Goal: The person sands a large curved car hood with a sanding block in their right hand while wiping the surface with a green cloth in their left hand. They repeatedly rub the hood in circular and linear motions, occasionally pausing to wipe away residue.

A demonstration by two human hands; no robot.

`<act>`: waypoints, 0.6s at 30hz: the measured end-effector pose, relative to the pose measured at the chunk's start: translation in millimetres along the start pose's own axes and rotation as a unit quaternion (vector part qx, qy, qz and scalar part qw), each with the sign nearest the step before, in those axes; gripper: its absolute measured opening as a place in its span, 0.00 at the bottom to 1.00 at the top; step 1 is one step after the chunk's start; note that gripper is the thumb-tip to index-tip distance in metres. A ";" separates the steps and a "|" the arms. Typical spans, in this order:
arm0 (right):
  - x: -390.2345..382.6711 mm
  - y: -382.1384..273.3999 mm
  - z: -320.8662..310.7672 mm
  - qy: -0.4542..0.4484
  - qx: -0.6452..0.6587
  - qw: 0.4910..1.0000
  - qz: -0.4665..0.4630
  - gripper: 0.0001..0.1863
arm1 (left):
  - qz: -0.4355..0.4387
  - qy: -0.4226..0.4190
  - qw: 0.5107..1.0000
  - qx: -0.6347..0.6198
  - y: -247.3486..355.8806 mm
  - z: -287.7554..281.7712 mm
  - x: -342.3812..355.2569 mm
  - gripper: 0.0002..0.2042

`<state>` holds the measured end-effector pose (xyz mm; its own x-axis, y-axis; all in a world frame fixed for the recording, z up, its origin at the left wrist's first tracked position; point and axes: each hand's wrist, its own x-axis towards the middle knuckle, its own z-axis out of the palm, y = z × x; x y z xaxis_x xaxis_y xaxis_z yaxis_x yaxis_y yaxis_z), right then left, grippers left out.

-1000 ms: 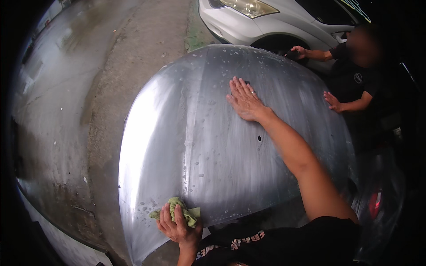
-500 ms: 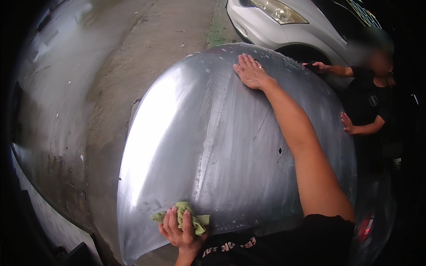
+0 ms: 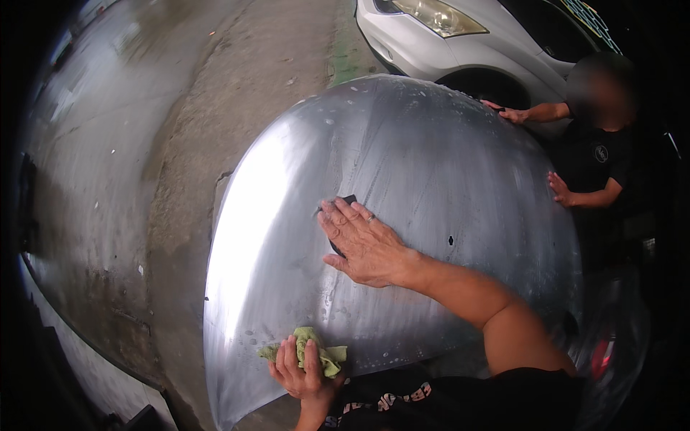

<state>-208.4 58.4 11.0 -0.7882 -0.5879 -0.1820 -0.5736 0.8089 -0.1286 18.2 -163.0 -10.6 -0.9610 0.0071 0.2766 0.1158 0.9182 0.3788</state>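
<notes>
A grey car hood [image 3: 417, 158], wet and streaked, spreads out in front of me. My right hand [image 3: 366, 248] lies flat on its middle, pressing a piece of black sandpaper [image 3: 349, 200] against the surface. Only dark edges of the sandpaper show, past the fingertips and by the thumb; the palm hides the rest. At the hood's near left edge, my left hand [image 3: 298, 370] is closed round a crumpled green cloth [image 3: 309, 345] that rests on the metal.
A co-worker in a black shirt [image 3: 600, 169] stands at the right with both hands at the hood's edge, one holding something dark. Beyond the hood is a white car [image 3: 424, 47]. Wet concrete floor [image 3: 172, 179] runs along the left. The hood has a small dark hole [image 3: 451, 241].
My right hand has come back from the hood's far end to its middle with the sandpaper. My left hand still grips the cloth at the near edge. The co-worker's upper hand has shifted slightly.
</notes>
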 end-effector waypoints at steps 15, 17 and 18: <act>-2.9 74.5 -7.6 0.023 0.028 0.992 0.124 0.43 | 0.004 0.018 1.000 0.011 5.3 0.6 8.3 0.35; -66.9 13.5 -5.5 -0.037 0.004 0.999 0.037 0.44 | 0.021 0.013 1.000 0.008 8.1 -3.0 14.0 0.34; -93.9 -8.5 -2.7 -0.059 0.008 0.998 -0.011 0.45 | 0.027 0.018 0.999 0.005 10.0 -3.9 15.0 0.33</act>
<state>-130.0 106.8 31.8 -0.7433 -0.6021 -0.2914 -0.5861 0.7962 -0.1500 5.9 -155.3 0.8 -0.9438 0.0437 0.3275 0.1654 0.9206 0.3537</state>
